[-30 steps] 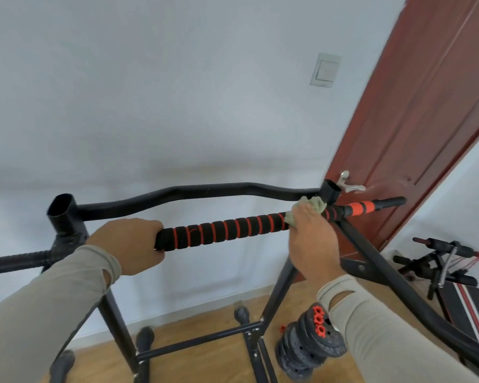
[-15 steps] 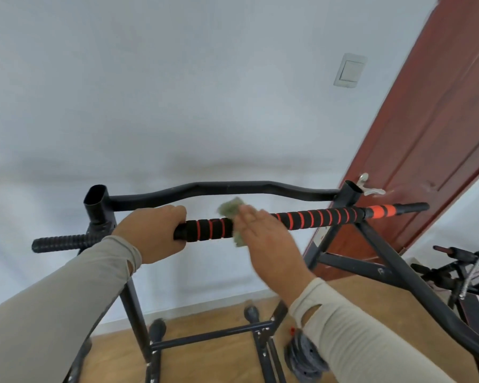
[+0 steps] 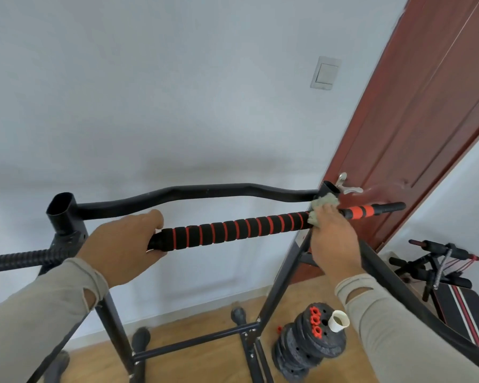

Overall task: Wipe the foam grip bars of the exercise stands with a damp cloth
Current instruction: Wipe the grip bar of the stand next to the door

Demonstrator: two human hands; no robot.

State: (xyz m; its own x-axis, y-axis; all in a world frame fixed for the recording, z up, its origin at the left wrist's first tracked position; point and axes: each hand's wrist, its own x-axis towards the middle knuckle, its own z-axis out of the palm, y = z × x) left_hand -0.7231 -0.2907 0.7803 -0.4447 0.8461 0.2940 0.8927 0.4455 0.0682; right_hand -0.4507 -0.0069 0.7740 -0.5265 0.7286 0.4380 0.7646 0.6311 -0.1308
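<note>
Left hand (image 3: 122, 244) is clamped around the near end of the foam bar (image 3: 233, 230), fingers curled over the top and thumb underneath. That black bar with orange rings runs across the top of the exercise stand (image 3: 67, 214), from the left post to the right one. Over on the right, the right hand (image 3: 333, 239) presses a pale green cloth (image 3: 322, 207) onto the bar, right where the foam meets the right post, fingers bent over the cloth and holding it against the foam. Behind the bar, a curved black rail (image 3: 199, 192) spans the two posts. Down on the wooden floor (image 3: 205, 363), a stack of weight plates (image 3: 302, 352) with a white paper cup (image 3: 338, 321) resting on top. Red door (image 3: 426, 120) stands to the right.
</note>
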